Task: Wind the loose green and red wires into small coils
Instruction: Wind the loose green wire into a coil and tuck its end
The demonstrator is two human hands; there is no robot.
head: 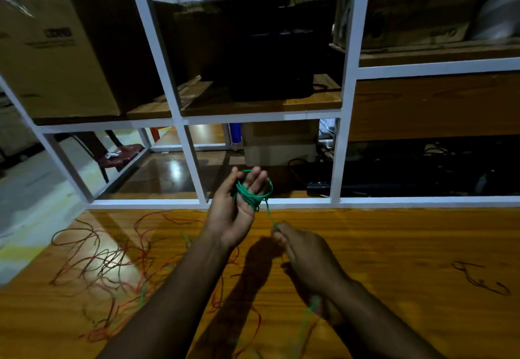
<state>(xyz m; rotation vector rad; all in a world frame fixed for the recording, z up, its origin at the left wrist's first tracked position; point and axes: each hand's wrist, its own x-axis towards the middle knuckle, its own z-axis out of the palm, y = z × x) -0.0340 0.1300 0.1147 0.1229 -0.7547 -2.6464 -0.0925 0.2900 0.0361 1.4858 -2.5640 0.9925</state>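
Note:
My left hand is raised palm-up above the wooden table, fingers nearly straight. Several turns of green wire are looped around its fingers as a coil. One green strand runs down from the coil to my right hand, which pinches it between thumb and fingertips. The strand continues below my right wrist and trails off toward the table's front edge. Loose red wires, tangled with some green, lie spread over the left part of the table.
A white metal shelf frame stands right behind the table, holding a cardboard box and dark equipment. A small dark wire piece lies at the table's right. A red chair shows through the frame on the floor.

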